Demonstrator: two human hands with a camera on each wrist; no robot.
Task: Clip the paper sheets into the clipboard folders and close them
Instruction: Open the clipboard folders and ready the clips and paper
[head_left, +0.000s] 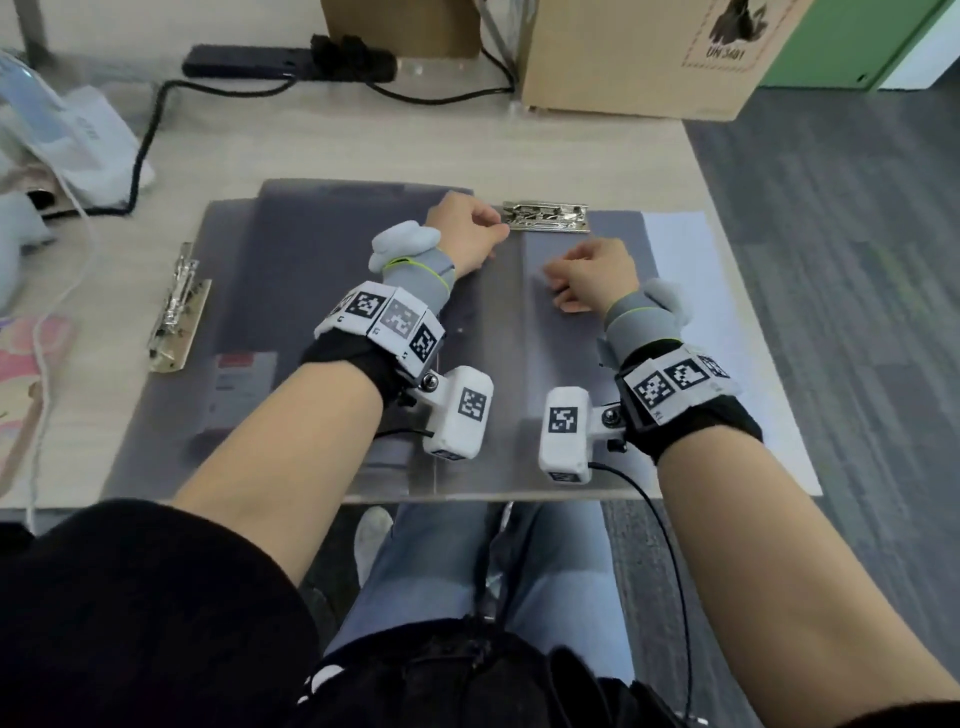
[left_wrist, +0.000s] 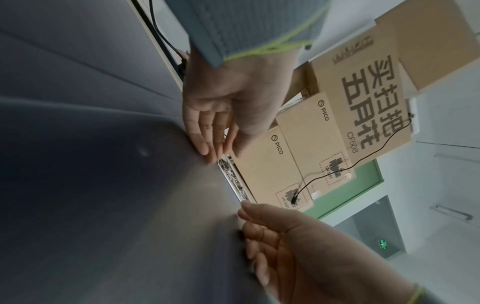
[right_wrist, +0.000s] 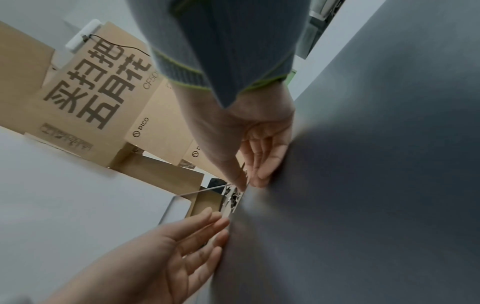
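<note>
A grey translucent clipboard folder (head_left: 582, 374) lies flat in front of me, its metal clip (head_left: 545, 218) at the far edge. My left hand (head_left: 496, 234) is at the clip's left end. Its fingers (left_wrist: 205, 148) lie fairly straight on the cover, with the thumb just above them. My right hand (head_left: 558, 291) rests on the cover below the clip, its fingers (left_wrist: 246, 232) loosely curled with the tips on the plastic, holding nothing. A white paper sheet (head_left: 691, 291) sticks out from under the folder's right side. A second grey folder (head_left: 311, 249) lies to the left, its clip (head_left: 179, 312) on the left edge.
Cardboard boxes (head_left: 623, 52) stand at the back right. A black power strip (head_left: 291, 62) with cables lies at the back, and a plastic bag (head_left: 62, 130) sits at the far left. The desk ends just right of the paper, over grey carpet (head_left: 831, 260).
</note>
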